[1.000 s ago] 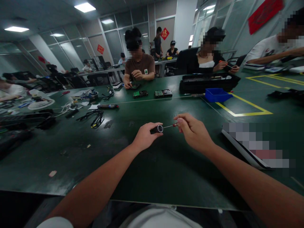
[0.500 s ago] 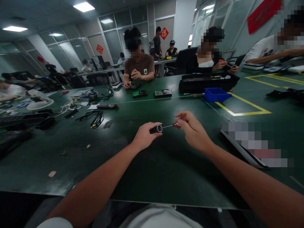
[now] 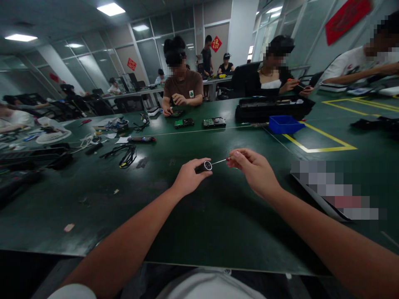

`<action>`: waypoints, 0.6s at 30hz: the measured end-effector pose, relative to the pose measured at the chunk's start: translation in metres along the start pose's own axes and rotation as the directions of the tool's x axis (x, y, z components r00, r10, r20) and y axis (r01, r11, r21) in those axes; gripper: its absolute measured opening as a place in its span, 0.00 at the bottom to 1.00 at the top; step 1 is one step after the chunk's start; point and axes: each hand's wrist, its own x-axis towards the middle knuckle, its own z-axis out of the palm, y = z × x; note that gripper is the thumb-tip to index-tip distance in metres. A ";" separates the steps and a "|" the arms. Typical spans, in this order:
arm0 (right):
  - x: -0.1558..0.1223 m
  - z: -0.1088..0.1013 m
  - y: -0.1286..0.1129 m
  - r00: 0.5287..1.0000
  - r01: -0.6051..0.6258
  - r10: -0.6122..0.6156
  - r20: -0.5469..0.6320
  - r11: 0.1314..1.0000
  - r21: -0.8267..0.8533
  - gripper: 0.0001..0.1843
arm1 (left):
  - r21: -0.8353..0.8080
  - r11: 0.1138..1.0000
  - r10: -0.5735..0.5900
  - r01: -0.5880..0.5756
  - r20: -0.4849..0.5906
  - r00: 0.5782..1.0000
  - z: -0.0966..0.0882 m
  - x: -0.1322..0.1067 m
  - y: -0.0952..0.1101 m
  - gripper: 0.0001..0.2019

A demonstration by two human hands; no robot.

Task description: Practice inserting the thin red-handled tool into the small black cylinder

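Note:
My left hand is closed around a small black cylindrical part with a silvery ring on its end, which faces right. A screwdriver with a thin metal shaft and a reddish handle is pinched in my right hand. Its tip meets the ringed end of the cylinder; how deep it sits I cannot tell. Most of the handle is hidden by my fingers. Both hands are above the green table.
Ahead lie two circuit-board devices, a blue bin and a long black housing. Black cables are at left; a blurred-out flat item is at right. A co-worker sits opposite.
My right hand has turned around the screwdriver, and its handle end has risen slightly, tilting the shaft. The left hand, with the cylinder, has shifted a little left.

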 end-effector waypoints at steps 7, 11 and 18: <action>0.015 -0.009 0.013 0.965 -0.255 0.263 0.002 0.932 0.258 0.13 | 0.057 0.997 0.058 -0.060 0.033 0.998 -0.001 0.002 0.002 0.21; 0.015 -0.010 0.017 0.987 -0.121 0.134 -0.091 0.984 0.133 0.15 | 0.097 0.994 0.039 -0.044 0.056 0.998 -0.001 0.001 0.003 0.21; 0.007 -0.010 0.012 0.992 0.035 -0.046 -0.118 0.995 -0.090 0.16 | 0.123 0.991 0.056 -0.062 0.049 0.997 0.000 0.001 0.001 0.21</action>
